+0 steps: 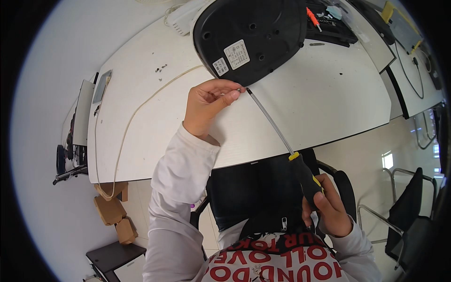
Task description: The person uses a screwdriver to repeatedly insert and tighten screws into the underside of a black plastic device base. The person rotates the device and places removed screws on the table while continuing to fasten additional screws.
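My left hand is closed in a pinch, with what looks like a small screw between thumb and fingertip. Right beside it is the tip of a long screwdriver, its shaft slanting down to a black and yellow handle. My right hand wraps round that handle, low and in front of my body. Just beyond the fingertips lies a black plastic appliance base, underside up, with round screw holes and two white labels. Its cream cord runs off to the left across the white table.
Several loose screws lie on the table's left part. At the back right is a black tool case with an orange-handled tool on it; a small bit lies in front. Chairs stand right, cardboard boxes lower left.
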### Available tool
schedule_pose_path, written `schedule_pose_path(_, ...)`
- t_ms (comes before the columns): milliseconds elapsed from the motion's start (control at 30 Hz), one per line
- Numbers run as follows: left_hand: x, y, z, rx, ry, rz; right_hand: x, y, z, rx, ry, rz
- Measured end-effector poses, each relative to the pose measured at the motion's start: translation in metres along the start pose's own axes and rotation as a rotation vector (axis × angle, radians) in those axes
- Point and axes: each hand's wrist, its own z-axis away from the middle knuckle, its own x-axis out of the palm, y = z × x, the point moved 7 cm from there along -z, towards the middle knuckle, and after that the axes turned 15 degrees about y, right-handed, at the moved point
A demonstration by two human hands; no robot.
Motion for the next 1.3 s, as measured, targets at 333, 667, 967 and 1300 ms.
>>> schedule_pose_path(333,0.001,-0.002,0.0,-0.039,-0.051,0.072,0.001,0.002,0.001,-0.016,-0.024,-0.005)
schedule_pose_path(667,-0.002,-0.007,0.001,-0.16,-0.145,0.074,-0.031,-0.028,0.004,-0.301,0.249,0.367)
schedule_pose_path(967,0.006,-0.017,0.004,-0.317,-0.284,0.427,-0.04,-0.04,0.016,-0.538,0.4,0.576)
schedule_pose_path(1300,0.009,-0.02,0.01,-0.32,-0.448,0.437,-0.014,-0.065,0.03,-0.995,0.314,1.014)
